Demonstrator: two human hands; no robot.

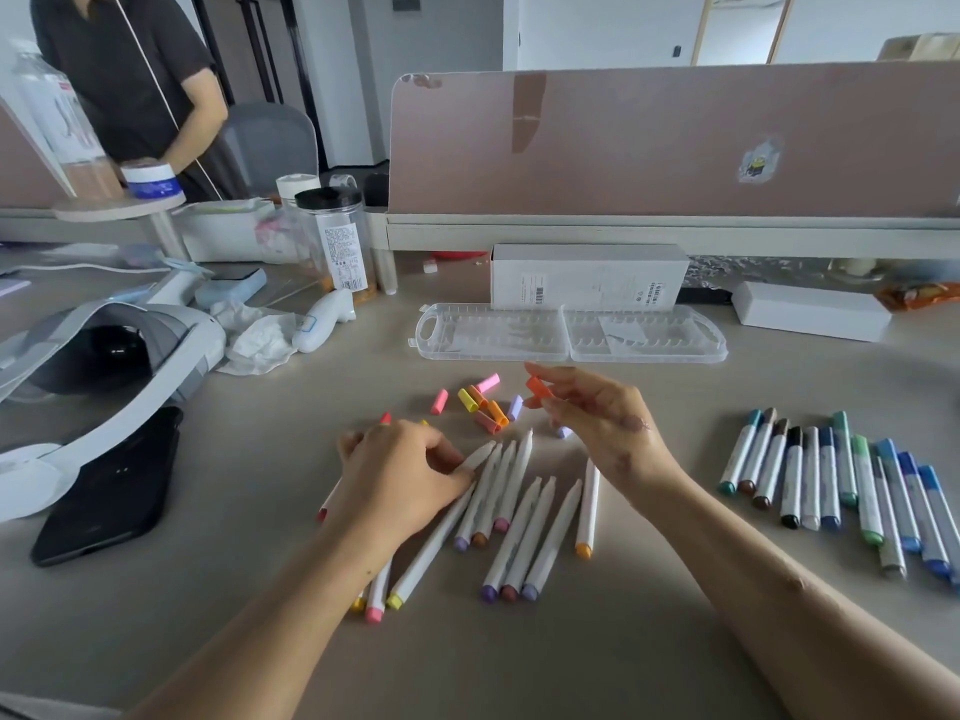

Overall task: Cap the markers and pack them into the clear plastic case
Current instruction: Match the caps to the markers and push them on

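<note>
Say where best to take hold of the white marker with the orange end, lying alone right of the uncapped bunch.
Probably mid-barrel on the white marker with the orange end, pinched from above across its two long sides. It lies flat with bare table on either side, and its far end runs up against the right hand.

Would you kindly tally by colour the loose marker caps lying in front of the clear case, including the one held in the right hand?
Pink caps: 3
Orange caps: 3, counting the orange cap pinched in the right hand
Yellow cap: 1
Lavender caps: 2, one partly hidden behind the right hand
Total: 9
</note>
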